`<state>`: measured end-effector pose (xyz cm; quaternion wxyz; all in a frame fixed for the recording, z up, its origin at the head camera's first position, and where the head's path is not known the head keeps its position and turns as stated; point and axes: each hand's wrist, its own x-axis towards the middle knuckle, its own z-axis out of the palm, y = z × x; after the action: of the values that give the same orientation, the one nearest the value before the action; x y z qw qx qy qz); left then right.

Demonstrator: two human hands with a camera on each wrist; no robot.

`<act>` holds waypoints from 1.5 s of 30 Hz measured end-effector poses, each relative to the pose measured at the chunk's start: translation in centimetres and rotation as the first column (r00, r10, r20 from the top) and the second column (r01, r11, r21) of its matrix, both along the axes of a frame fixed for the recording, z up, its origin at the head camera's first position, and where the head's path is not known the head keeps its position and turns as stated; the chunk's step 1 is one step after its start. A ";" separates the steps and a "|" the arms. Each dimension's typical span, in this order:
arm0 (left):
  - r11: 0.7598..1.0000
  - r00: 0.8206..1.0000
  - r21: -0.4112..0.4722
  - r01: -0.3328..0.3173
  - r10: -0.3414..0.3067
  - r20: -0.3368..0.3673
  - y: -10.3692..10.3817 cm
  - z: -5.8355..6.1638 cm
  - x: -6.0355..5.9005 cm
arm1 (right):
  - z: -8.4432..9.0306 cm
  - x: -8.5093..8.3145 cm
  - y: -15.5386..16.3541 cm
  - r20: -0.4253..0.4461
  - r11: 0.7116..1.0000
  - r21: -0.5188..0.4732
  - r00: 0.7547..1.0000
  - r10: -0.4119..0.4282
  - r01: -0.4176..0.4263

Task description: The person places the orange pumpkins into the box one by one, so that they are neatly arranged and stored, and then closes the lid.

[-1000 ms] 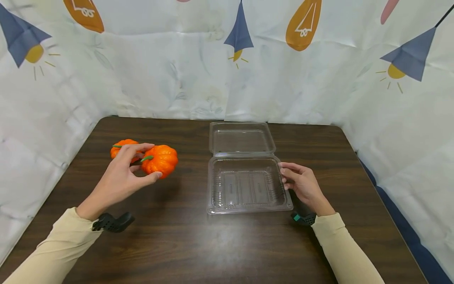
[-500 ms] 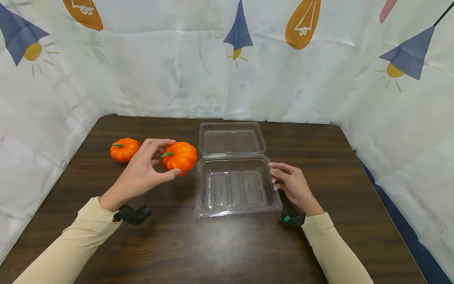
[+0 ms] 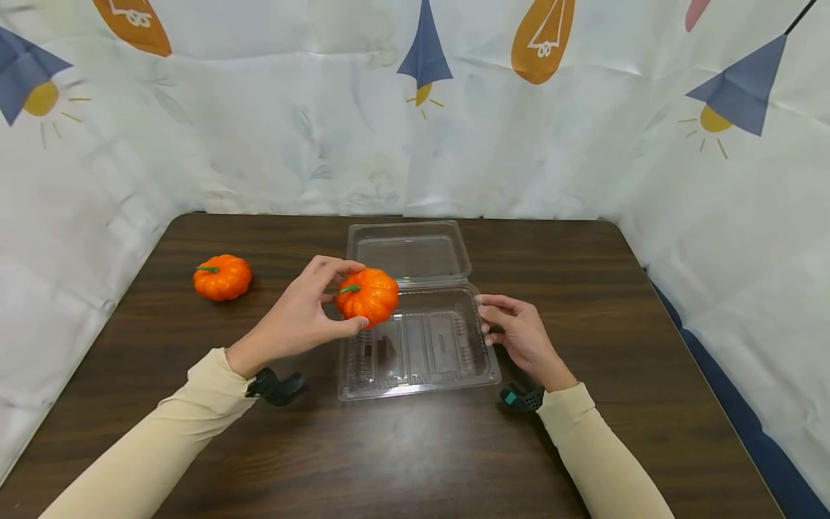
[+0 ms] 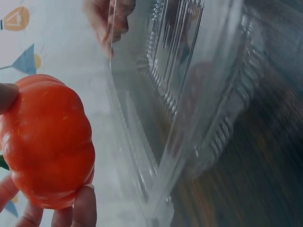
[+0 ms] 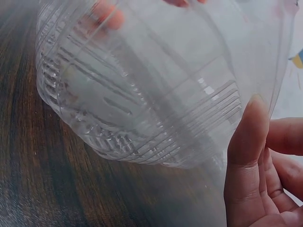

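Carried rightward, an orange ribbed pumpkin, pinched by the left hand, hangs at the left edge of the clear plastic clamshell. The right hand pinches its rim; only the head view shows a second orange pumpkin

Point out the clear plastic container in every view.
Head: the container sits open at the picture's centre.
Left wrist: from the top middle down to the bottom centre, spreading right.
Right wrist: across the top and middle.
Shared landmark: the right hand, pinching the container's right edge.

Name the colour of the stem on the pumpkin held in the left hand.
Green; the stem shows best in the head view.
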<state>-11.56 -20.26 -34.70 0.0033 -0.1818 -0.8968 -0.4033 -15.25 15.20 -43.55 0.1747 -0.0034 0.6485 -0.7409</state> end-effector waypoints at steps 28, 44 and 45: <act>0.973 0.979 -0.132 0.190 -0.179 0.094 5.6 -1.0 -1.6 | -0.3 -0.1 0.0 0.008 1.000 -0.005 1.000 -0.016 0.016; 0.938 0.955 -0.193 0.287 -0.264 0.138 7.7 -2.0 -2.5 | -0.4 -0.2 0.0 0.021 1.000 -0.001 0.999 -0.024 0.024; 0.936 0.954 -0.197 0.291 -0.267 0.140 7.8 -2.0 -2.6 | -0.4 -0.2 0.0 0.023 1.000 0.000 0.999 -0.024 0.024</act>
<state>-14.13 -12.42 -36.75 -0.1237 -0.2837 -0.8990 -0.3099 -15.44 15.20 -43.93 0.1732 0.0125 0.6463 -0.7431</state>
